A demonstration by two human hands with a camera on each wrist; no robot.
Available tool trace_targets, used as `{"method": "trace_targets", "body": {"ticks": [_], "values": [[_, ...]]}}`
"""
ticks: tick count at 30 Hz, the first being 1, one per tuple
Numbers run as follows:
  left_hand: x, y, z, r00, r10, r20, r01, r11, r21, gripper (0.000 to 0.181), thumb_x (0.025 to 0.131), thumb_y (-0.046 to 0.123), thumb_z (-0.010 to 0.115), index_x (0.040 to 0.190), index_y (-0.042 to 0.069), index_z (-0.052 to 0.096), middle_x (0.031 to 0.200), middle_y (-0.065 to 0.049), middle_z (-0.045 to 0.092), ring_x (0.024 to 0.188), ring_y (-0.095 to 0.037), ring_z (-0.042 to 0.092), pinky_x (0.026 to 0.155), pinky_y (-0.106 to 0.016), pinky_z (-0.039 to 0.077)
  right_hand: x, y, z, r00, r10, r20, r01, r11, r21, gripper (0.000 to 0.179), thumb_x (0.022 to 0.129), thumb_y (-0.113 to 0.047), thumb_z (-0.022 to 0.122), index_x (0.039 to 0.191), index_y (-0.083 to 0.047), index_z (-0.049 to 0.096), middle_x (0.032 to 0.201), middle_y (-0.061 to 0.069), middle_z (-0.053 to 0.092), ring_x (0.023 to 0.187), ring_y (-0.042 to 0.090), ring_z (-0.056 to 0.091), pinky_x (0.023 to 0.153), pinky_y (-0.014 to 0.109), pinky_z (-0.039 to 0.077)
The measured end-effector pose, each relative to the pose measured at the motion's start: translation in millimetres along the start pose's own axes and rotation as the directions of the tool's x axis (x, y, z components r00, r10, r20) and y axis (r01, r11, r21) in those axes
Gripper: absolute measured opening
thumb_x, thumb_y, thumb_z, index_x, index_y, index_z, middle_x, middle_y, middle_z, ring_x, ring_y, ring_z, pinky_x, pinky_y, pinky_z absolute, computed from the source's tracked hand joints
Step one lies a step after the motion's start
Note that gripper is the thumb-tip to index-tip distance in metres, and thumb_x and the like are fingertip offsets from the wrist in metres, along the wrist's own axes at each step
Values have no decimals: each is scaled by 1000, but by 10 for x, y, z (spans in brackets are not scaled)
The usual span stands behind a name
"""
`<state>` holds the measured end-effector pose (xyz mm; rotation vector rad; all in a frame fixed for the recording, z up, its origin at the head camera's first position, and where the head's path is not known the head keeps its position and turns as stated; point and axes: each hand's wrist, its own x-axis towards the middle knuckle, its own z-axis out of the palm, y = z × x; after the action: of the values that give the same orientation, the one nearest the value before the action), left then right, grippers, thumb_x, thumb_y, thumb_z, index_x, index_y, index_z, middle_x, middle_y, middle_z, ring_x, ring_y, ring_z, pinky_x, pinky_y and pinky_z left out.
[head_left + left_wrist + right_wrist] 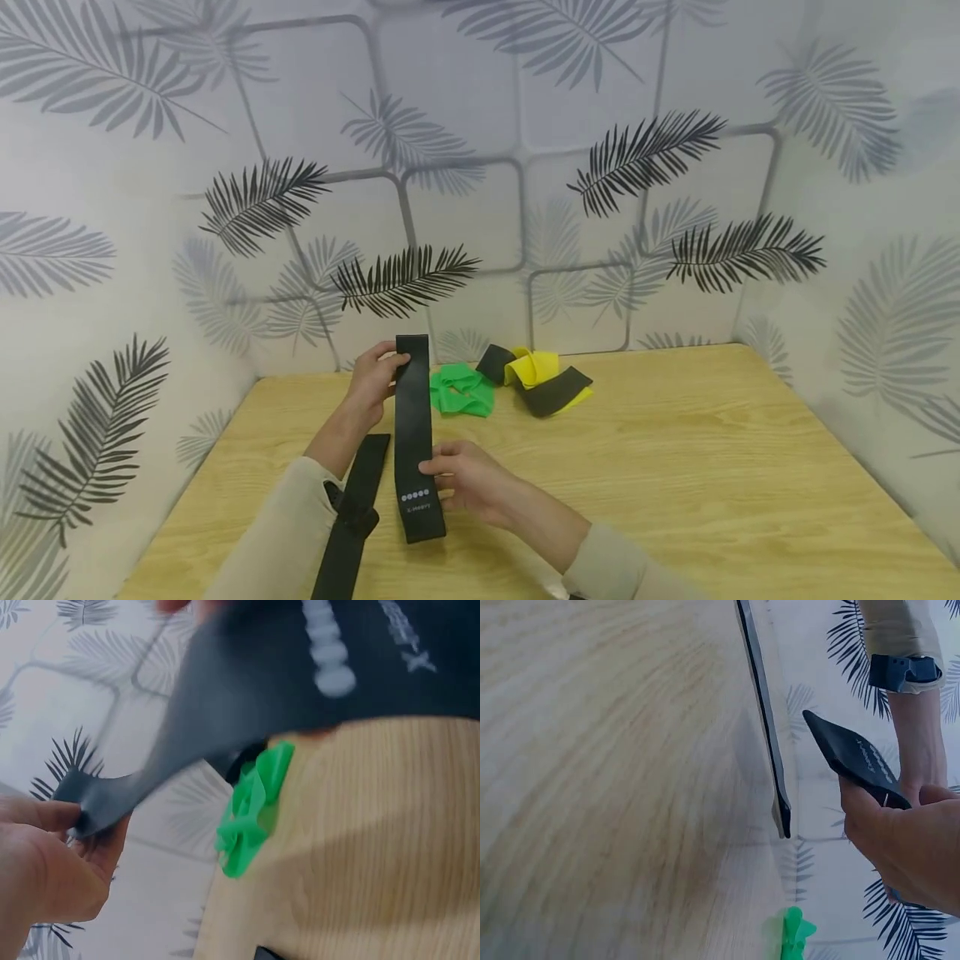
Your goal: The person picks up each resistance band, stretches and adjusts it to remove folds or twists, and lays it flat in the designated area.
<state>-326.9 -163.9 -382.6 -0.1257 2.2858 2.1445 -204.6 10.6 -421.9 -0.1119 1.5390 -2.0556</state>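
A black resistance loop band (413,417), marked "X-Heavy" with a row of white dots, is held up over the table between both hands. My left hand (371,379) pinches its far end, thumb on top. Lower down, near the printed dots, my right hand (472,479) grips the band's right edge between thumb and fingers. In the left wrist view the band (217,690) stretches from the left hand (56,862) across the top. The right wrist view has the right hand (907,840) around the band, with its lettered end sticking out.
Another black band (367,475) lies flat on the wooden table (675,475) by the left forearm. Behind the hands sit a crumpled green band (468,400) and a yellow band (536,367) tangled with black bands (558,393). A leaf-patterned wall (480,208) borders the table's far edge.
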Motion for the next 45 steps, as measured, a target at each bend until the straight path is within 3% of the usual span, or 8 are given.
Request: {"method": "trace_targets", "body": {"ticks": [4, 10, 14, 19, 25, 33, 40, 45], "values": [[27, -82, -79, 1000, -9, 10, 9, 999, 38, 27, 104, 11, 59, 129, 1, 64, 99, -4, 65, 76, -13, 64, 69, -29, 55, -29, 39, 29, 1000, 11, 18, -10, 998, -69, 16, 98, -10, 67, 108, -3, 57, 102, 8, 70, 88, 21, 67, 83, 45, 61], [46, -167, -237, 1000, -6, 18, 4, 993, 114, 31, 102, 11, 62, 132, 3, 61, 112, -10, 67, 86, -16, 67, 75, -31, 57, -43, 112, 117, 997, 33, 72, -27, 996, -84, 15, 96, -8, 69, 109, -4, 62, 107, 14, 76, 92, 23, 73, 87, 52, 62], [51, -226, -319, 998, 6, 62, -15, 988, 150, 40, 100, 7, 62, 140, 5, 58, 117, -16, 69, 88, -18, 69, 79, -36, 59, -42, 164, 148, 995, 40, 93, -31, 995, -98, 8, 96, -2, 68, 100, -4, 61, 108, 21, 76, 93, 27, 76, 84, 46, 63], [54, -378, -324, 986, 0, 168, -35, 978, 205, 41, 102, 7, 59, 143, 7, 59, 122, -17, 66, 88, -21, 68, 81, -38, 59, -85, 260, 125, 993, 63, 95, -50, 990, -132, 17, 95, 5, 67, 94, -8, 55, 103, 22, 76, 87, 29, 78, 71, 35, 64], [29, -536, -323, 983, -19, 184, -34, 959, 280, 32, 102, 5, 60, 132, 2, 67, 116, -17, 71, 90, -22, 71, 81, -40, 61, -120, 331, 151, 988, 103, 116, -90, 989, -113, 19, 94, 7, 66, 90, -8, 56, 96, 15, 76, 77, 19, 76, 60, 24, 61], [21, -555, -373, 962, -7, 274, -114, 900, 421, 22, 99, 1, 63, 120, -2, 69, 116, -18, 69, 95, -25, 70, 84, -45, 61, -94, 393, 233, 989, 125, 82, -114, 986, -125, 22, 92, 7, 68, 85, -9, 57, 83, 12, 74, 65, 17, 73, 57, 26, 61], [-8, -545, -406, 942, -11, 336, -166, 853, 494, 24, 99, -1, 63, 122, -1, 71, 118, -17, 71, 100, -26, 68, 87, -47, 59, -107, 428, 220, 978, 164, 125, -147, 980, -130, 17, 92, 6, 69, 104, -2, 59, 87, 22, 76, 69, 23, 76, 64, 36, 64], [5, -552, -429, 937, 20, 348, -223, 802, 555, 23, 96, -2, 67, 116, 4, 77, 112, -14, 74, 100, -26, 70, 90, -48, 59, -112, 452, 223, 975, 163, 152, -145, 982, -124, 18, 92, 8, 67, 103, -2, 57, 85, 18, 75, 68, 21, 75, 68, 37, 64]]}}
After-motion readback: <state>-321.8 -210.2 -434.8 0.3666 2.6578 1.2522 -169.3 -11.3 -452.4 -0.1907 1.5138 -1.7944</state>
